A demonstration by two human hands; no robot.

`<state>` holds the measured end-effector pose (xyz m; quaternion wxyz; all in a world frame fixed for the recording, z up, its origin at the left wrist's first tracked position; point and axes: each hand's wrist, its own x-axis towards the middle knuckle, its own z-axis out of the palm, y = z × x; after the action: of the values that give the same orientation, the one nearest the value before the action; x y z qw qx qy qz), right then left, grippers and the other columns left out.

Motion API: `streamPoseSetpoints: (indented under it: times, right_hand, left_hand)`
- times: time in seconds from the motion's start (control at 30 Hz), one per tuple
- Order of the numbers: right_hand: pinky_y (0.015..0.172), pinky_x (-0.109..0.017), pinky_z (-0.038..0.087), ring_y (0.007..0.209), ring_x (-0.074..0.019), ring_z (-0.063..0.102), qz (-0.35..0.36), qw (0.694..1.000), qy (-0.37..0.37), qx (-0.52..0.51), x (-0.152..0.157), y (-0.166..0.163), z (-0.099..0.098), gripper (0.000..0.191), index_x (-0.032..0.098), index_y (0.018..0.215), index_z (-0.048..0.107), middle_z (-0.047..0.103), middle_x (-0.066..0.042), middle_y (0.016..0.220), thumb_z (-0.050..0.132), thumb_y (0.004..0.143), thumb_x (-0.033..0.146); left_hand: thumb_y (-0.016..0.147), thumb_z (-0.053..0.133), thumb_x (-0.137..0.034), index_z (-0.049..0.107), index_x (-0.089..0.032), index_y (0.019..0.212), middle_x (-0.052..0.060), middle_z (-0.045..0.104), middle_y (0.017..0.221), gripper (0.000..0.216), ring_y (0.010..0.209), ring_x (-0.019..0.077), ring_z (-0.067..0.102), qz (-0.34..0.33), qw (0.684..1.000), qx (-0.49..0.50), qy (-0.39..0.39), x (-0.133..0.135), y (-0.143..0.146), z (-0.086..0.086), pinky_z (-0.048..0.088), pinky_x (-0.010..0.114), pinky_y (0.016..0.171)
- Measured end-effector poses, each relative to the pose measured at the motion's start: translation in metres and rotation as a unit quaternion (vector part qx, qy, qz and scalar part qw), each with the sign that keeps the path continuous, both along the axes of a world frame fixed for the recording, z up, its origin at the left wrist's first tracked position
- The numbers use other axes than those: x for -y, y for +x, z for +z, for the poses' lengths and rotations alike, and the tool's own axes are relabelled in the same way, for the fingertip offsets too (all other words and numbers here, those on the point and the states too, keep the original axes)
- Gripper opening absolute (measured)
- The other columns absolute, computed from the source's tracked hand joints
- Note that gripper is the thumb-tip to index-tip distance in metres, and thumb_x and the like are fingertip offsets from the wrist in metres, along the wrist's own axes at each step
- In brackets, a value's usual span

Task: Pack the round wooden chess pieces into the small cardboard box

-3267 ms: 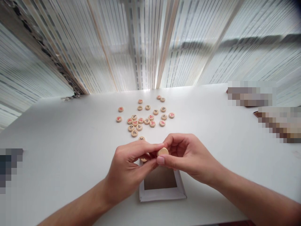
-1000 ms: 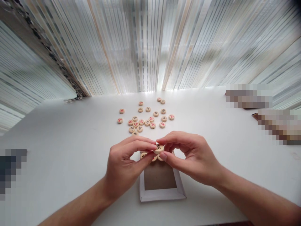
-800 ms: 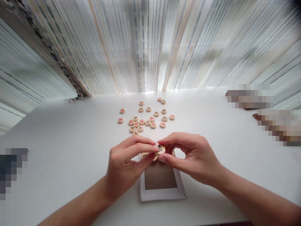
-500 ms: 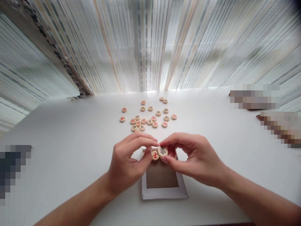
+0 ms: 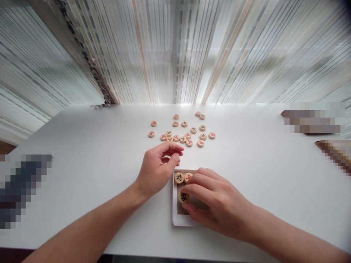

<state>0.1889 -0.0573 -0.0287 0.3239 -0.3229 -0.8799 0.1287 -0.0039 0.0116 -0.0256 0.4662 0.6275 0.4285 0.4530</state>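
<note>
My right hand [image 5: 216, 197] reaches over a shallow white box [image 5: 175, 220] with a brown bottom. Thumb and fingertips pinch a round wooden Chinese chess piece [image 5: 183, 196] with a black character, at the box's left side. Behind it, along the far wall, lie a black-marked piece [image 5: 179, 178] and a red-marked piece [image 5: 188, 178], partly covered by my right fingers. The box's right part is hidden under that hand. Just beyond the box's far left corner, my left hand [image 5: 161, 164] hovers with loosely curved fingers, thumb apart, and no piece visible in it.
Several more chess pieces [image 5: 193, 129], red and black, are scattered on the white table [image 5: 104, 153] beyond my hands. A string curtain [image 5: 175, 54] hangs along the far edge. Blurred-out items lie at the left [image 5: 27, 186] and right [image 5: 309, 120].
My right hand has lowered the black-marked piece to the box's left side. The left hand has let go of it and moved away toward the scattered pieces. The view has shifted slightly.
</note>
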Motion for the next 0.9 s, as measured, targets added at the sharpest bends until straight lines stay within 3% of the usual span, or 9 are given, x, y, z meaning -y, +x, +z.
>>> streamPoseSetpoints:
  times: [0.27,0.47,0.9]
  right_hand:
    - [0.075,-0.037,0.051,0.079,-0.0228,0.061,-0.002,0.998,0.055,0.042,0.002,-0.0048,-0.0092,0.021,0.015,0.091,0.075,0.072,-0.006,0.084,0.06,0.106,0.011]
    - [0.072,-0.037,0.052,0.074,-0.0223,0.058,-0.022,0.995,0.089,0.042,0.0027,-0.0082,-0.0092,0.02,0.013,0.095,0.078,0.072,-0.007,0.079,0.061,0.106,0.009]
    - [0.075,-0.037,0.055,0.079,-0.0229,0.065,-0.03,0.994,0.09,0.057,0.0007,-0.011,-0.0099,0.026,0.012,0.089,0.077,0.074,-0.008,0.081,0.059,0.107,0.01]
  left_hand:
    - [0.09,0.066,-0.015,0.079,-0.018,0.099,0.005,0.079,0.091,0.017,0.083,0.0188,0.075,-0.032,0.996,-0.075,0.021,-0.0029,-0.0027,0.0002,0.062,0.031,0.074]
    - [0.087,0.064,-0.012,0.079,-0.017,0.092,0.005,0.08,0.089,0.016,0.084,0.0185,0.076,-0.055,0.996,-0.076,0.005,-0.0079,-0.0062,0.0046,0.061,0.029,0.071]
    - [0.087,0.064,-0.014,0.079,-0.018,0.092,0.005,0.08,0.088,0.017,0.081,0.0184,0.076,-0.059,0.995,-0.075,0.0,-0.0065,-0.0043,0.0047,0.061,0.028,0.069]
